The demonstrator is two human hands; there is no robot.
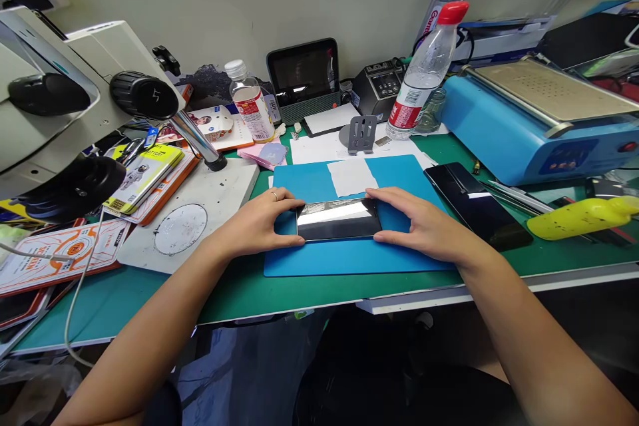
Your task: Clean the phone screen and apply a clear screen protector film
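Observation:
A dark smartphone (339, 219) lies sideways on the blue mat (319, 262), its glossy face up and reflecting a bright band. Around its left end, my left hand (264, 223) has thumb and fingers at the near and far corners. My right hand (417, 221) grips the right end the same way, thumb at the near corner and fingers at the far one. Just behind the phone is a white tissue (352, 177) on the mat. To the right, another black phone or glass panel (479, 206) rests on the green table.
A microscope (100, 100) on a grey base (224, 193) fills the left, beside stacked boxes (144, 180). Bottles (422, 73), a smart display (304, 76) and a phone stand (362, 134) stand behind. At right are a blue heating machine (529, 126) and a yellow bottle (579, 218).

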